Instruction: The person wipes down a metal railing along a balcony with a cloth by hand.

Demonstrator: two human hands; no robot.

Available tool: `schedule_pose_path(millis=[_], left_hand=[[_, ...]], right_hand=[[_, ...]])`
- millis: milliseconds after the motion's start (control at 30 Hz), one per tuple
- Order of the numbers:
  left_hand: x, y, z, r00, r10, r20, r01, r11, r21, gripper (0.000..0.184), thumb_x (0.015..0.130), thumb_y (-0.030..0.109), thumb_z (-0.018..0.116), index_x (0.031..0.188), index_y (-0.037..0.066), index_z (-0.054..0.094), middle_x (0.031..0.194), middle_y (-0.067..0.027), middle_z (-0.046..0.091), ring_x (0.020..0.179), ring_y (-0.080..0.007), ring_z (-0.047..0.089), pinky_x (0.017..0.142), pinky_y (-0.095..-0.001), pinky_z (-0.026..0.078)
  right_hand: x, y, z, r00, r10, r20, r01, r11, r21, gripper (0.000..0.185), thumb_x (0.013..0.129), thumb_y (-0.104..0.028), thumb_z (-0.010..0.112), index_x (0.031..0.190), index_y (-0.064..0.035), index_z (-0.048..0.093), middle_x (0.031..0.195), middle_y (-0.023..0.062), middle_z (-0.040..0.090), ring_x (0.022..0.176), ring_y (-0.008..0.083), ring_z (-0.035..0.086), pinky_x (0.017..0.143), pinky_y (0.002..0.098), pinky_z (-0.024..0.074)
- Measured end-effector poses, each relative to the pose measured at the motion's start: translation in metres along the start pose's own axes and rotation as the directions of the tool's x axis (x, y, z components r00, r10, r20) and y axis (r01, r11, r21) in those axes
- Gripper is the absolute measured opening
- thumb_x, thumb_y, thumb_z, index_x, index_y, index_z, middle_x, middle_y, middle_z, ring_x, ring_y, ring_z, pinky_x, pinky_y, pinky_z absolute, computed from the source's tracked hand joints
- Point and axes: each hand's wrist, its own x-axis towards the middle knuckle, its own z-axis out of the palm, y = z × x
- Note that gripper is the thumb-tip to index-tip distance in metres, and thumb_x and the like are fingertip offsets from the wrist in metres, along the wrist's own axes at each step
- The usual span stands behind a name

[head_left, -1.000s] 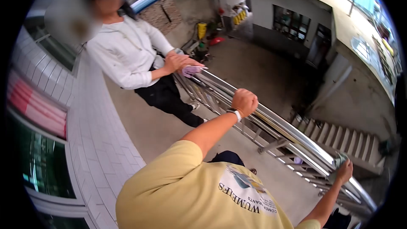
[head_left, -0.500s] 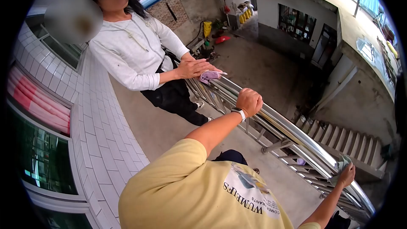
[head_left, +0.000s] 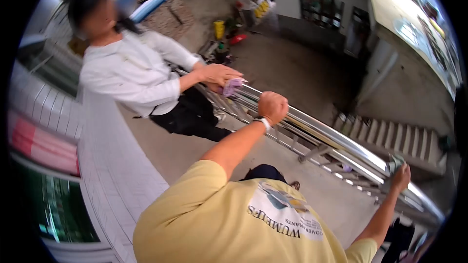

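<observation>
A polished metal railing (head_left: 341, 139) runs diagonally beside me, from the upper middle to the lower right. My left hand (head_left: 273, 106), with a watch (head_left: 263, 122) on its wrist, is closed in a fist around the top rail. Further along, at the right, my right hand (head_left: 401, 177) grips a grey-green cloth (head_left: 395, 164) that lies over the top rail. Ahead on the left, another person in a white hoodie (head_left: 131, 68) presses both hands (head_left: 220, 74) on a purple cloth (head_left: 232, 86) against the same railing.
White wall tiles (head_left: 117, 165) and windows (head_left: 58, 204) line the left side. Past the railing, the courtyard floor (head_left: 292, 63) lies lower down, with concrete stairs (head_left: 385, 134) at the right. A small purple item (head_left: 346, 167) shows between the lower bars.
The view has tilted, so most of the scene sits higher and further left. Both my hands remain at the rail, the right one still with the cloth. The other person's hands stay on the purple cloth.
</observation>
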Motion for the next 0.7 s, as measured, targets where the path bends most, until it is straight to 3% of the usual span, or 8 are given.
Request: schedule_pose_path(millis=[33,67,367,700], left_hand=[[0.002,0.002,0.003,1.0,0.001,-0.031,-0.002,1.0,-0.031,0.021,0.075,0.015,0.056,0.055,0.011,0.054,0.061,-0.0078,0.057,0.065,-0.0297,0.057,0.065,-0.0449,0.043],[0.0,-0.001,0.005,1.0,-0.013,0.009,0.013,1.0,0.005,0.021,0.077,0.016,0.055,0.057,0.01,0.056,0.061,-0.0078,0.057,0.066,-0.0297,0.057,0.066,-0.045,0.043],[0.0,0.008,-0.004,0.996,-0.041,0.083,0.039,0.999,0.025,0.024,0.085,0.02,0.049,0.07,0.011,0.066,0.075,-0.0045,0.067,0.077,-0.0266,0.061,0.077,-0.0406,0.043],[0.0,0.008,-0.003,0.998,-0.027,0.059,0.026,1.0,0.017,0.024,0.084,0.02,0.05,0.067,0.01,0.063,0.071,-0.0048,0.065,0.074,-0.026,0.06,0.077,-0.0409,0.043]], right_hand=[[-0.001,-0.001,0.001,0.997,-0.042,-0.068,0.04,0.999,-0.029,0.039,0.089,-0.045,0.041,0.093,-0.0134,0.063,0.095,0.0178,0.065,0.088,0.0447,0.057,0.073,0.053,0.0434],[0.005,0.007,0.002,0.999,-0.052,0.009,0.052,0.998,-0.044,0.039,0.088,-0.045,0.041,0.093,-0.013,0.063,0.094,0.0188,0.065,0.087,0.0453,0.058,0.073,0.0535,0.0439],[-0.004,-0.014,-0.012,0.999,-0.024,-0.045,0.02,0.996,-0.082,0.042,0.086,-0.044,0.041,0.085,-0.0104,0.066,0.086,0.0218,0.065,0.084,0.0448,0.059,0.074,0.0531,0.0445],[-0.007,-0.018,-0.014,0.998,-0.029,-0.052,0.025,0.996,-0.087,0.042,0.085,-0.043,0.04,0.085,-0.0102,0.067,0.085,0.0215,0.065,0.083,0.0443,0.06,0.075,0.0519,0.045]])
